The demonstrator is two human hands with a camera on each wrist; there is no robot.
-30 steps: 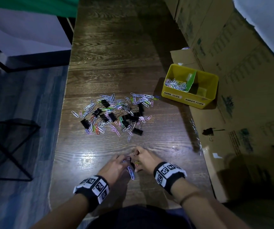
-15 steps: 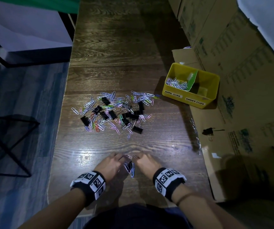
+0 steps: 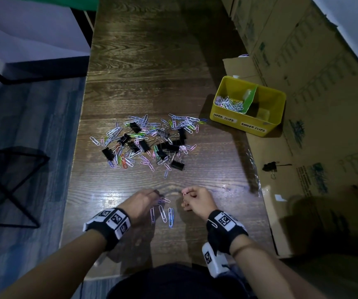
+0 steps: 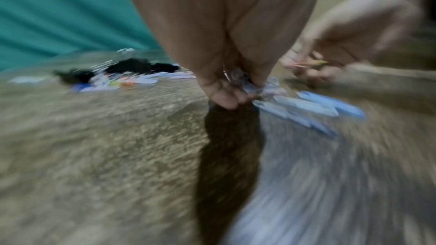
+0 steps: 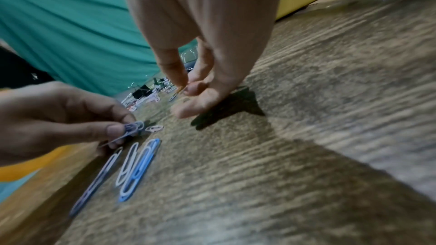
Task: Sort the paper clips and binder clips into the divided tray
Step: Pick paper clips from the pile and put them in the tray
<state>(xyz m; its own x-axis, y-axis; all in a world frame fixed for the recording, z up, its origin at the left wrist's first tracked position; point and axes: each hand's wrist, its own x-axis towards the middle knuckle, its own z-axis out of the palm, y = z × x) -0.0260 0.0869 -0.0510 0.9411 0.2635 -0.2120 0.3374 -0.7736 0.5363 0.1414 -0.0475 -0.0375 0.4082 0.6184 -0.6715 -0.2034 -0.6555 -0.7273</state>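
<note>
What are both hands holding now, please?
Left hand: pinches a few paper clips.
Right hand: pinches a small paper clip.

This looks like a storage room or a back room used for work, not a tidy home. A long dark wooden table (image 3: 143, 61) runs up the middle of the head view. Flat brown cardboard boxes (image 3: 303, 50) with printed marks fill the right side. A white sheet (image 3: 350, 24) lies in the upper right corner. On the left the floor (image 3: 29, 130) has grey-blue planks, and a black metal stand (image 3: 12, 186) sits there. A green cloth (image 3: 66, 2) hangs at the top left.
</note>
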